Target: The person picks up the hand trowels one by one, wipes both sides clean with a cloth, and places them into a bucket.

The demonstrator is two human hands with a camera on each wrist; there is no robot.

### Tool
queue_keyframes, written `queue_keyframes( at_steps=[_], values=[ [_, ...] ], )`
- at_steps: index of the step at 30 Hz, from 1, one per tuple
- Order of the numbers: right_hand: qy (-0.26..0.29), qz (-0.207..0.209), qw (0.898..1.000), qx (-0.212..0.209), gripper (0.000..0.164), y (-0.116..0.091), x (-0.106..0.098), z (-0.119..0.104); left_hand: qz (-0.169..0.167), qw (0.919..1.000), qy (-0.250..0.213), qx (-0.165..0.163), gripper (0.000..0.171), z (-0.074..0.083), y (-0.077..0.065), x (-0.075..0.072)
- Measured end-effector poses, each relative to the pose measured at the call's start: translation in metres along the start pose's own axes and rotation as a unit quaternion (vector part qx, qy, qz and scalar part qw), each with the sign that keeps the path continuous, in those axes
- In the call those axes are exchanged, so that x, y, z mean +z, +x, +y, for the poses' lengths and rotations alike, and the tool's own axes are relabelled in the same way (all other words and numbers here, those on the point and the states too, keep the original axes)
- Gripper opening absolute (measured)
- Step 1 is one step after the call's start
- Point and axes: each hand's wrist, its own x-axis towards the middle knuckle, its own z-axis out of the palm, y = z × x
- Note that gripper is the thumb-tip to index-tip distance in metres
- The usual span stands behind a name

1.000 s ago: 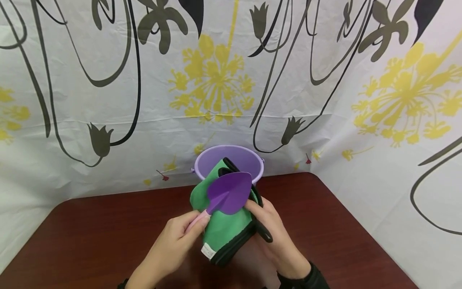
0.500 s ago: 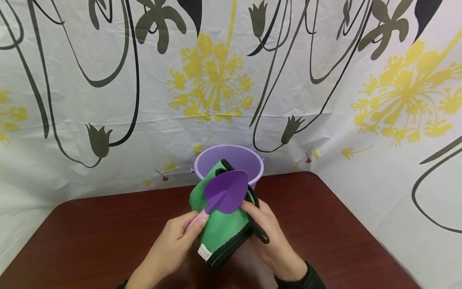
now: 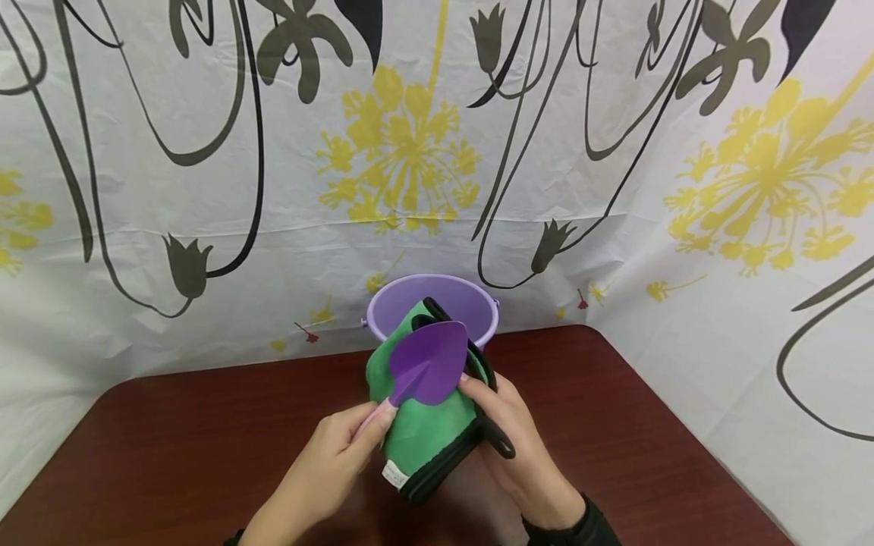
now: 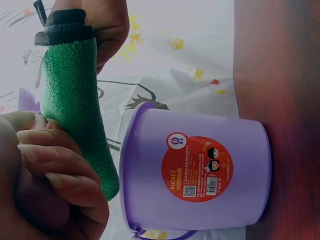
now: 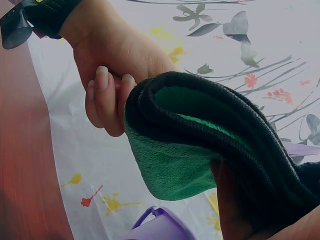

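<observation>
My left hand (image 3: 317,462) grips the pink handle of a small purple toy trowel (image 3: 430,360), its blade pointing up and to the right. Behind the blade is a folded green towel (image 3: 430,440) with black edging and a white tag, held by my right hand (image 3: 515,447). The right thumb lies at the blade's right edge, while the other fingers are hidden behind the towel. In the left wrist view, curled left fingers (image 4: 60,160) sit beside the fuzzy green towel. The right wrist view shows the towel's folded layers (image 5: 200,120) above the right hand.
A light purple bucket (image 4: 245,150) with a red label stands at the back of the dark red-brown table (image 3: 205,447), behind the towel. A white curtain (image 3: 287,197) printed with flowers hangs along the back and right side.
The towel and right hand shifted slightly down-left, then back up-right. The trowel blade sits a little further left than a second ago. Both hands keep their holds.
</observation>
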Motion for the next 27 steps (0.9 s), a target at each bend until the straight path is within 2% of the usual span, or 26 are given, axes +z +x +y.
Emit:
queue_keyframes(
  at_steps=[9,17,27],
  values=[
    [-0.009,0.025,1.000,-0.013,0.045,0.000,0.000,0.000,-0.012,0.9997,-0.006,-0.021,0.041,0.002,0.000,-0.001],
    [-0.032,0.052,0.998,-0.013,0.047,-0.003,-0.005,-0.010,-0.011,0.9994,0.013,-0.031,0.042,0.002,-0.001,-0.003],
    [-0.033,0.079,0.995,-0.055,0.043,-0.009,-0.017,-0.025,-0.013,0.9986,0.014,-0.050,0.044,-0.003,0.000,-0.002]
  ],
)
